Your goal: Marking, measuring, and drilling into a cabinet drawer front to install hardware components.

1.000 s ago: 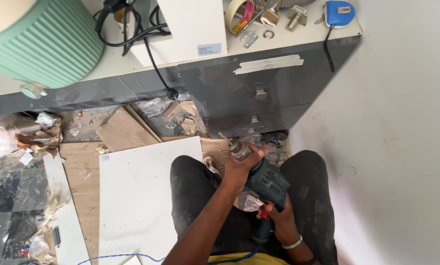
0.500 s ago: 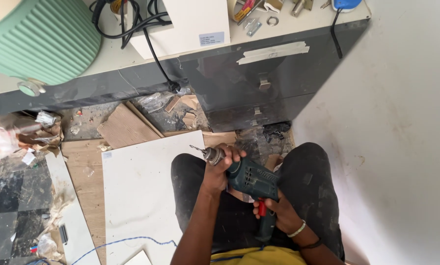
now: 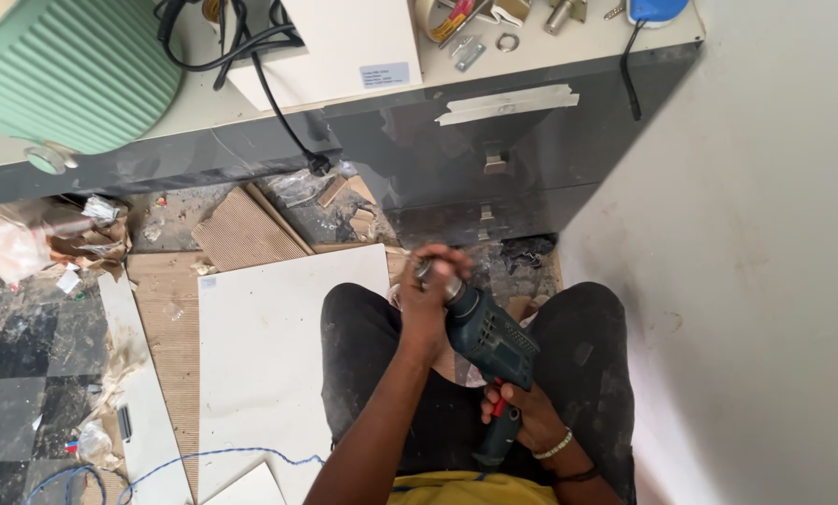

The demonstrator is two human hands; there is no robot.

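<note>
Over the lap, left hand (image 3: pixel 430 292) grip around teal drill (image 3: pixel 490 344) chuck, right hand (image 3: pixel 522 421) holding its handle, white box (image 3: pixel 349 42) with pale rectangular label (image 3: pixel 384 74) above

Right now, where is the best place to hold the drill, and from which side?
Probably the handle, from below. The drill lies tilted, chuck pointing up-left, handle hanging down toward the lap. The right hand already wraps that handle; the left hand closes round the chuck, so the body between stays free.

single head cam, looks steeply down from above the lap (image 3: pixel 475 393); floor (image 3: pixel 26 374) mid-range, counter (image 3: pixel 550 65) edge along top.
</note>
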